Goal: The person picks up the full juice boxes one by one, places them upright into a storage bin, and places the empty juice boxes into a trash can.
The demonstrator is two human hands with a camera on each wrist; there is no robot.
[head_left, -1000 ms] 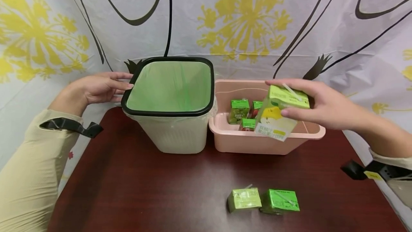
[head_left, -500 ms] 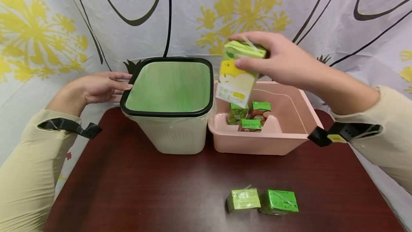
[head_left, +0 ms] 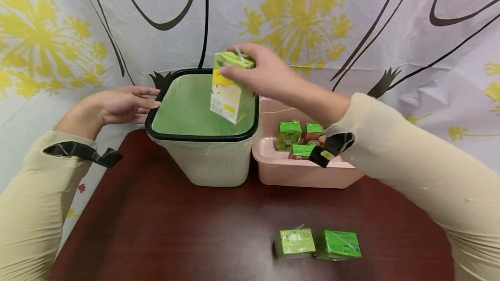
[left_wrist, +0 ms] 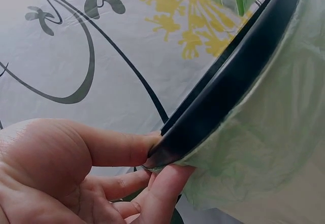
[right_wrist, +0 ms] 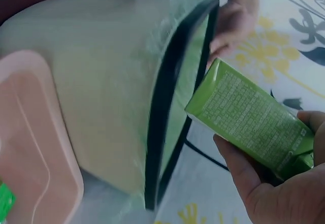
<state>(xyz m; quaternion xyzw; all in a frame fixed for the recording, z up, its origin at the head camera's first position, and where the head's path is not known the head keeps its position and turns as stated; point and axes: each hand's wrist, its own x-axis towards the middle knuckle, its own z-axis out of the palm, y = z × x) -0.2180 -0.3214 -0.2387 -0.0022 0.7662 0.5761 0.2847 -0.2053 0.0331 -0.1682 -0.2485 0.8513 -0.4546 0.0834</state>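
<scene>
My right hand [head_left: 269,73] holds a green and yellow juice carton [head_left: 226,92] by its top, straw upward, over the open mouth of a whitish trash can [head_left: 212,166]. A green bag lines the can, held by a black rim [head_left: 195,138]. In the right wrist view the printed green side of the carton [right_wrist: 249,117] shows, close to the rim. At the can's left, my left hand [head_left: 121,106] pinches the rim between thumb and fingers, which the left wrist view shows closely with the bag's fold [left_wrist: 244,148].
Right of the can stands a pink bin [head_left: 304,177] with three small green cartons [head_left: 289,135] inside, partly behind the right sleeve. Two more cartons, one pale green [head_left: 295,243] and one bright green [head_left: 339,244], stand near the front of the dark red table [head_left: 175,229].
My right hand has carried the juice carton left, from above the pink bin to over the trash can, rising first and then dropping slightly. The left hand stays at the rim.
</scene>
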